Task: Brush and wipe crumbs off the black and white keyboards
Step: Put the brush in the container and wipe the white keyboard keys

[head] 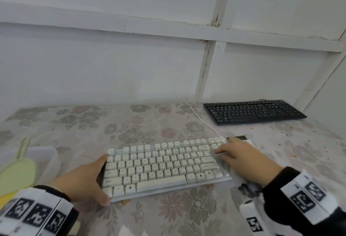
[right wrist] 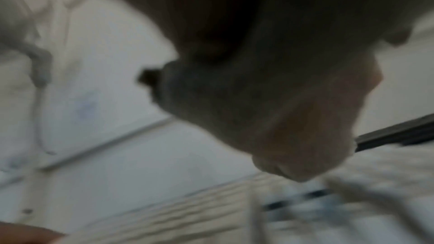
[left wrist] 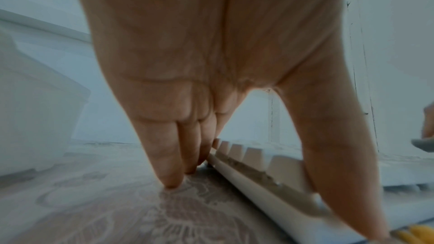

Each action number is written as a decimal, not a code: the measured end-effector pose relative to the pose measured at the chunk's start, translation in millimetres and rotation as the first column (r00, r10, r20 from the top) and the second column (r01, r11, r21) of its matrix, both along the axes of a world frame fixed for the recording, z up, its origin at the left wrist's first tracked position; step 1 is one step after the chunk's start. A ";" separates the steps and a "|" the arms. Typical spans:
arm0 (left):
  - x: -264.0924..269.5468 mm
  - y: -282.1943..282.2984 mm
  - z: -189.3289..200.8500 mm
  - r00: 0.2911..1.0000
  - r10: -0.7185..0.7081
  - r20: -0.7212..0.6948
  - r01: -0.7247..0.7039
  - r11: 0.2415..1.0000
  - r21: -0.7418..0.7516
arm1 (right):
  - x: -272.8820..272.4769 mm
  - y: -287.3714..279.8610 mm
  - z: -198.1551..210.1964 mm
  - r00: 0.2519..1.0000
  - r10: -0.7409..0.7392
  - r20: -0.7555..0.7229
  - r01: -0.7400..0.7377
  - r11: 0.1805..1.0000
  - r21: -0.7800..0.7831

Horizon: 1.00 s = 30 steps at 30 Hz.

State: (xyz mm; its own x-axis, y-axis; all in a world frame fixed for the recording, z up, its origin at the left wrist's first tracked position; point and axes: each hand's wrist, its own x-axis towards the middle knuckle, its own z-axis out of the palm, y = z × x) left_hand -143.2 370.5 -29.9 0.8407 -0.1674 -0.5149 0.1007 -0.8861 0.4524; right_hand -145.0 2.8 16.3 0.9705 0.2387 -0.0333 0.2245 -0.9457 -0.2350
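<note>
The white keyboard (head: 159, 168) lies at the middle of the flowered table. My left hand (head: 84, 181) braces its left end: straight fingers (left wrist: 164, 155) run down its side to the tablecloth, and the thumb (left wrist: 328, 173) lies on the front corner. My right hand (head: 243, 159) is over the keys at the right end, holding a pale grey cloth (head: 225, 169) against them. The right wrist view is blurred; the cloth (right wrist: 187, 96) looks bunched under the curled fingers. The black keyboard (head: 252, 112) lies at the back right, untouched.
A clear plastic box (head: 41, 160) with a pale green tool (head: 18, 172) stands at the left edge. A white cable (head: 202, 121) runs back from the white keyboard. Orange crumbs (head: 292, 127) dot the cloth at the right. A white panelled wall closes the back.
</note>
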 end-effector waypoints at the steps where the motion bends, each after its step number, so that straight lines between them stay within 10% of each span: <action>1: -0.1 -0.2 -0.1 1.000 -0.003 -0.001 0.003 1.000 0.001 | -4.0 22.8 2.4 0.997 0.072 -0.020 -0.071 0.996 0.046; 12: -0.3 4.0 -0.9 0.999 -0.037 0.031 0.038 0.998 -0.042 | -11.2 188.5 -10.2 0.857 0.510 -0.072 -0.503 0.859 0.095; 30: -0.5 -4.5 1.1 0.994 0.027 0.103 -0.028 1.000 0.006 | -7.7 185.4 -18.9 0.803 0.593 -0.065 -0.596 0.801 -0.050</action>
State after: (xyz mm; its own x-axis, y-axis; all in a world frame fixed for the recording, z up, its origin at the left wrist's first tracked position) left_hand -143.6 366.0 -28.8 0.8935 -0.1403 -0.4266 0.0782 -0.8868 0.4555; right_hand -152.7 188.2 -2.6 0.6358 0.7642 -0.1087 0.7387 -0.6432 -0.2016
